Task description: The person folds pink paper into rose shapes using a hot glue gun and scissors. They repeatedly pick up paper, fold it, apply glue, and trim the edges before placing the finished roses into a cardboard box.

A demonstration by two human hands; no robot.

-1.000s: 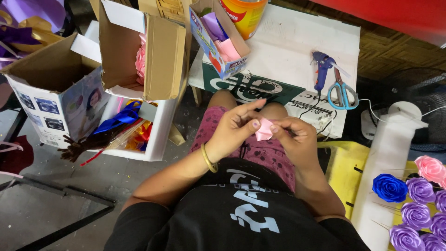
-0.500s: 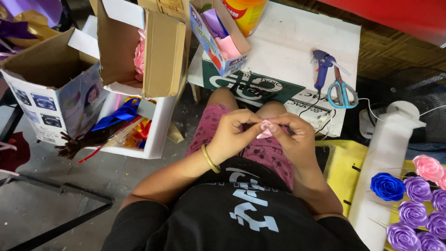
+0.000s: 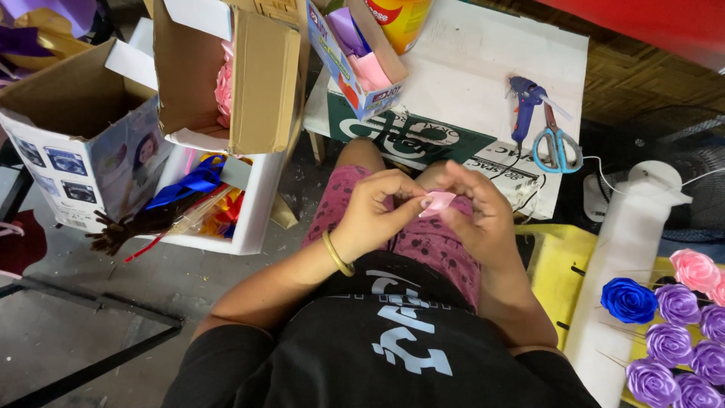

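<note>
Both of my hands meet over my lap, pinching a small folded piece of pink ribbon (image 3: 437, 202). My left hand (image 3: 375, 209), with a yellow bangle on its wrist, grips the ribbon's left edge between thumb and forefinger. My right hand (image 3: 479, 214) holds the other side, fingers curled around it. On the low white table (image 3: 483, 60) ahead lie a blue glue gun (image 3: 523, 103) and blue-handled scissors (image 3: 556, 143), both out of my hands' reach at this moment.
A small open box of pink and purple ribbon pieces (image 3: 355, 57) stands on the table. Open cardboard boxes (image 3: 226, 83) with ribbons sit at the left. Finished ribbon roses, blue (image 3: 628, 300), purple (image 3: 672, 332) and pink (image 3: 695, 270), stand at the right beside a white stand (image 3: 627, 249).
My hands have stayed over my lap, turning and folding the pink ribbon; the fingers have closed tighter on it and shifted it slightly.
</note>
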